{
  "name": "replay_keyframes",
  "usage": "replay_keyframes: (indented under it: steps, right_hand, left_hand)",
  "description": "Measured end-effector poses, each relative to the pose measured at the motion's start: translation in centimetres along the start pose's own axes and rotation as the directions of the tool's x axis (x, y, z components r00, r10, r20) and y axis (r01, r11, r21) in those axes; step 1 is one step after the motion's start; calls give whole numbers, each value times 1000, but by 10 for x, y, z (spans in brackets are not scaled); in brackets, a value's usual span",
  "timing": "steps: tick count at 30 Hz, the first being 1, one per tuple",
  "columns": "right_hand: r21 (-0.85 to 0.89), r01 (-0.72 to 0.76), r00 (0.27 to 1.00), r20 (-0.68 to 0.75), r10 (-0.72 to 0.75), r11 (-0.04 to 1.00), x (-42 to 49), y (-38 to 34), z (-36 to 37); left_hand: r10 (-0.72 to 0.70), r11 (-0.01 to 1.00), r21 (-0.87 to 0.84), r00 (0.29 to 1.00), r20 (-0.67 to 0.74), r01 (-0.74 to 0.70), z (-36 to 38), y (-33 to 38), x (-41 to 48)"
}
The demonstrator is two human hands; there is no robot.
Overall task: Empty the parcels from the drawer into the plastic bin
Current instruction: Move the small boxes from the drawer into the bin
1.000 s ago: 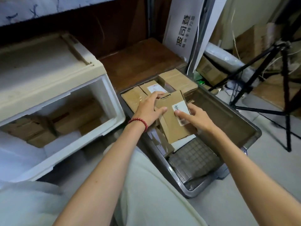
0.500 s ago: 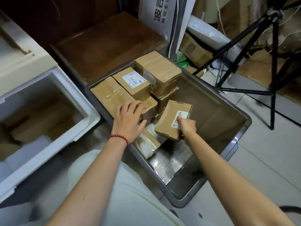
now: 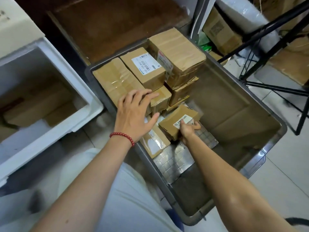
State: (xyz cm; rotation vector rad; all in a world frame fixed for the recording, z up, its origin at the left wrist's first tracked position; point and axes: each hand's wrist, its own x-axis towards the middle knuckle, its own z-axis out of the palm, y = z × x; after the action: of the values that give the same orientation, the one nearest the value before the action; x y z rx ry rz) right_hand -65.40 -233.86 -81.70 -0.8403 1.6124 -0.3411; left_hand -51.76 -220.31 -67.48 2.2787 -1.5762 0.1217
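A grey plastic bin (image 3: 265,148) stands on the floor, with several cardboard parcels stacked in its far left half. My right hand (image 3: 188,128) grips a small labelled parcel (image 3: 173,123) low inside the bin, beside the stack. My left hand (image 3: 133,114) hovers with fingers spread over the near edge of a taped parcel (image 3: 115,81); I cannot tell if it touches. The white drawer (image 3: 80,91) stands open at the left with more brown parcels (image 3: 38,108) inside.
A black tripod (image 3: 274,52) stands right of the bin. Cardboard boxes (image 3: 220,34) and a white wrapped roll (image 3: 242,14) sit behind it. A brown wooden board (image 3: 117,25) lies beyond the bin. The bin's right half shows bare floor.
My right hand has lowered the small parcel deeper into the bin. My left hand has lifted slightly and spread its fingers. The view has moved closer over the bin.
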Motion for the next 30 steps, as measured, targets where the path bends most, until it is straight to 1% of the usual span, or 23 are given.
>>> replay_keyframes:
  steps: [3, 7, 11, 14, 16, 18, 20, 22, 25, 27, 29, 30]
  right_hand:
    - [-27, -21, 1000, -1, 21, 999, 8, 5, 1]
    - [-184, -56, 997, 42, 65, 981, 34, 34, -6]
    - [-260, -25, 997, 67, 44, 965, 22, 33, -11]
    - [-409, 22, 994, 104, 23, 912, 8, 20, -17]
    - [-567, 88, 992, 120, -23, 819, -2, 13, -24]
    - [-708, 165, 986, 122, -112, 687, -14, 6, -28]
    - [-796, 226, 969, 128, -210, 562, -31, -1, -29]
    - [-852, 288, 937, 158, -311, 437, -50, -11, -31]
    - [-866, 413, 850, 254, -461, 283, -78, -29, -35]
    - [-853, 484, 765, 304, -567, 196, -96, -44, -39]
    - [-829, 541, 682, 334, -650, 141, -113, -58, -40]
    - [-815, 565, 656, 346, -671, 132, -121, -64, -40]
  left_hand:
    - [2, 1000, -7, 1000, -5, -2, 2, -2, 1]
    - [-2, 1000, -25, 1000, -8, 1, 3, -3, 1]
    - [0, 1000, -27, 1000, -13, -1, 3, -3, 1]
    - [-2, 1000, -12, 1000, -7, 2, 3, -3, 1]
    - [-4, 1000, -1, 1000, -7, 4, 3, -3, 0]
    - [-4, 1000, 11, 1000, -13, 4, 2, -3, 0]
    - [-4, 1000, 25, 1000, -4, 4, 0, -2, -1]
    - [-21, 999, 42, 1000, 18, 20, -3, -1, -2]
    - [-98, 992, 80, 995, 29, 96, -11, -3, -8]
    - [-131, 986, 109, 990, 58, 124, -19, -7, -14]
    - [-159, 978, 153, 982, 102, 142, -32, -13, -20]
    - [-189, 969, 182, 976, 111, 167, -39, -16, -23]
